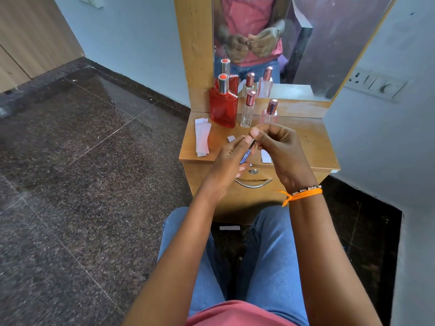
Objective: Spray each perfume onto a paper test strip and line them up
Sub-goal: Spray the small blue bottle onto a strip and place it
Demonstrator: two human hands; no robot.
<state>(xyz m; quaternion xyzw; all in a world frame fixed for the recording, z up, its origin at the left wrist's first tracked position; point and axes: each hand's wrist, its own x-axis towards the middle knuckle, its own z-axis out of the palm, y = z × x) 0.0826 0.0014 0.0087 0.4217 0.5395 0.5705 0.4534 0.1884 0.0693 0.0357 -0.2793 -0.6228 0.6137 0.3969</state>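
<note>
Wood top: a small dresser (313, 140) stands against the wall, with a mirror (317, 43) behind it.
Red bottle (223, 109): it stands upright at the back left of the top, with a silver cap.
Clear bottle (247, 114): narrow, upright, with a pink metal cap, just right of the red bottle.
Pink bottle (270, 114): upright, right of the clear bottle; its lower part is hidden behind the right hand.
Strips (202, 137): a small pile of white paper strips lies at the left edge of the top, near the red bottle.
Other strips: one short piece (231, 138) lies near the left fingers, and one more (266, 156) shows under the right hand, at the front of the top.
Left hand (229, 161): the fingers are closed around a thin blue vial (245, 156), which is tilted and held above the front edge of the top.
Right hand (280, 147): thumb and fingers are pressed together on the dark top end of the vial; I cannot tell if this is a cap or a nozzle.
Wrist: an orange thread (301, 195) and a bead bracelet are on the right wrist.
Floor: one white strip (229, 228) lies on the dark floor between the knees.
Drawer: a metal handle (254, 183) and a lock are below the hands.
</note>
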